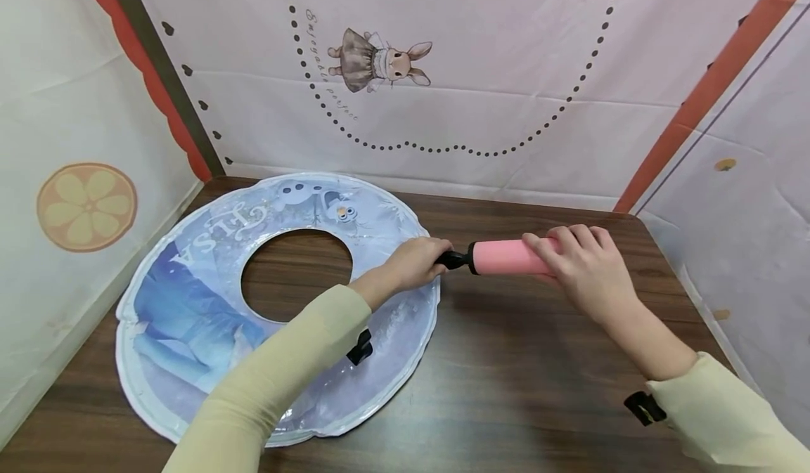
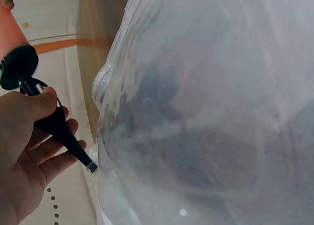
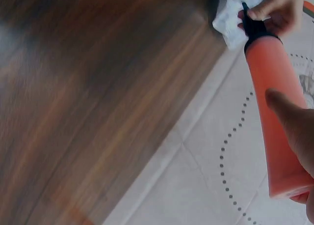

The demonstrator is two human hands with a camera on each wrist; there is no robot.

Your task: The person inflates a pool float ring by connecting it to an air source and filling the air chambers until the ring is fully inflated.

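A pale blue and lilac swim ring (image 1: 380, 213) with a cartoon print lies on the table, its skin puffed and wrinkled along the seam. My left hand (image 1: 414, 262), over the ring's right side, pinches the black nozzle (image 2: 55, 126) of a pink hand pump (image 1: 506, 257). In the left wrist view the nozzle's tip meets the ring's clear edge; whether it sits inside a valve I cannot tell. My right hand (image 1: 591, 269) grips the far end of the pink barrel (image 3: 274, 102), which is held level above the table. No drawn-out handle shows.
The dark wood table (image 1: 506, 389) has printed cloth walls around it: a rabbit picture (image 1: 380, 62) on the back cloth and an orange slice print (image 1: 87, 206) on the left one. Black straps (image 1: 644, 408) hang at the sleeves.
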